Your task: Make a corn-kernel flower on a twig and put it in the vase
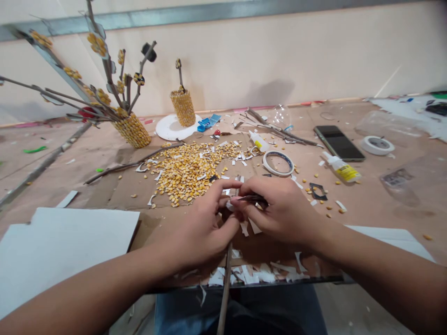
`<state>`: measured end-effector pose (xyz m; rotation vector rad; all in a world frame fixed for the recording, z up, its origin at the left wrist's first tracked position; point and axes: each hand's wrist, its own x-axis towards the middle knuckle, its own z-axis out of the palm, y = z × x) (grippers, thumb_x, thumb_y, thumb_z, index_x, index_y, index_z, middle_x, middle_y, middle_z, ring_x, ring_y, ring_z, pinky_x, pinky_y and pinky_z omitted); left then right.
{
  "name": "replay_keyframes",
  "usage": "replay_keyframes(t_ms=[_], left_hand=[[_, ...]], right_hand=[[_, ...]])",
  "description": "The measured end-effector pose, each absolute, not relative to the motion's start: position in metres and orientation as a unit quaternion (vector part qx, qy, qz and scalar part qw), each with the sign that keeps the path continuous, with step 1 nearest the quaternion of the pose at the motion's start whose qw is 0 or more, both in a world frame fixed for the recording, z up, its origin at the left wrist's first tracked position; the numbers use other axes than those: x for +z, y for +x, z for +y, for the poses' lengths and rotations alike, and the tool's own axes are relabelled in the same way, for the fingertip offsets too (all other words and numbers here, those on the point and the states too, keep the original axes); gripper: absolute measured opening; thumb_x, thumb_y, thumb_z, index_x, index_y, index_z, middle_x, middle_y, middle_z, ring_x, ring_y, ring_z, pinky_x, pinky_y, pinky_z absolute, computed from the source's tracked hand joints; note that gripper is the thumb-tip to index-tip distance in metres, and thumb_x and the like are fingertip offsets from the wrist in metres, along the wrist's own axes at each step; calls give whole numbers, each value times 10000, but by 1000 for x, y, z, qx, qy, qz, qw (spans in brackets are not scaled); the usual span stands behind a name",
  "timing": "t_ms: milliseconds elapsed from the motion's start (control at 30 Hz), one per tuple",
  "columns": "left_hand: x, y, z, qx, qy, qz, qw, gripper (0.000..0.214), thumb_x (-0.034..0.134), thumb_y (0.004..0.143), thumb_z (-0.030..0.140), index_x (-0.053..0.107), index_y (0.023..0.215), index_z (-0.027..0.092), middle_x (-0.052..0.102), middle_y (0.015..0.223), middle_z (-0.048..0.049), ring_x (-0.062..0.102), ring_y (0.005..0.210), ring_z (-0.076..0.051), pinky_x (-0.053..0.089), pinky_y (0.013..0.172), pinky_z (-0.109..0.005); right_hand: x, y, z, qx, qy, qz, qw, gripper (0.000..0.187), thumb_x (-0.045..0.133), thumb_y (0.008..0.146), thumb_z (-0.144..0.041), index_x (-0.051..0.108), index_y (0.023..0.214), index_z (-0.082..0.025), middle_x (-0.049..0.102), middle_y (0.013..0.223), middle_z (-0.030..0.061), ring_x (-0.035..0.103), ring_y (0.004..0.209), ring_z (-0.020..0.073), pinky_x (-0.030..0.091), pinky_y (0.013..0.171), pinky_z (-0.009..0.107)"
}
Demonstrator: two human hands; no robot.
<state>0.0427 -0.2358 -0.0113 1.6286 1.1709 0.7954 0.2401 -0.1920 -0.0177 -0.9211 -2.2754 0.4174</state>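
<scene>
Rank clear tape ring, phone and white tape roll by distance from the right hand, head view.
1. clear tape ring: just beyond the right hand, nearest.
2. phone: farther back, to the right.
3. white tape roll: right of the phone, farthest.

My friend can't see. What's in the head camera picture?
The left hand and right hand pinch a thin stick and a small dark piece over a table. Beyond lie corn kernels, a tape roll, a glue bottle and a phone.
</scene>
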Motion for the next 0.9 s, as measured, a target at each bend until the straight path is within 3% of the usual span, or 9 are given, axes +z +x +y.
replay_keyframes(t_ms=[100,233,400,667,900], left_hand=[[-15,39,-233,358,611,459,536,312,642,990,244,602,1296,201,756,938,-48,739,824,-169,560,696,-250],[-15,36,-228,389,563,463,563,398,744,939,284,636,1301,158,774,878,-53,726,734,-152,576,681,-248],[-15,36,-226,395,552,461,571,471,797,883,282,680,1313,128,746,799,-35,696,688,-150,563,652,-249],[-14,33,-225,357,587,447,573,469,759,909,267,667,1338,100,719,777,-27,654,683,-140,533,636,-240],[-17,31,-224,326,652,437,527,413,684,944,231,692,1350,152,759,858,-44,681,745,-166,541,687,-266]], right_hand=[[-9,248,-186,193,-356,-854,327,178,615,1008,-292,683,888,-178,694,742,10,598,648,143,376,619,279],[2,256,-183,211,-350,-847,339,93,617,985,-188,671,909,-185,633,700,-29,542,600,113,396,595,256],[-2,257,-184,177,-257,-885,346,122,657,905,-76,695,954,-182,696,858,26,637,773,152,463,688,272],[-11,258,-179,150,-202,-911,327,110,649,928,-94,721,982,-158,724,941,79,667,798,184,486,691,300],[-14,260,-179,145,-215,-926,272,97,650,925,-124,702,988,-177,729,959,57,659,768,172,442,670,292]])
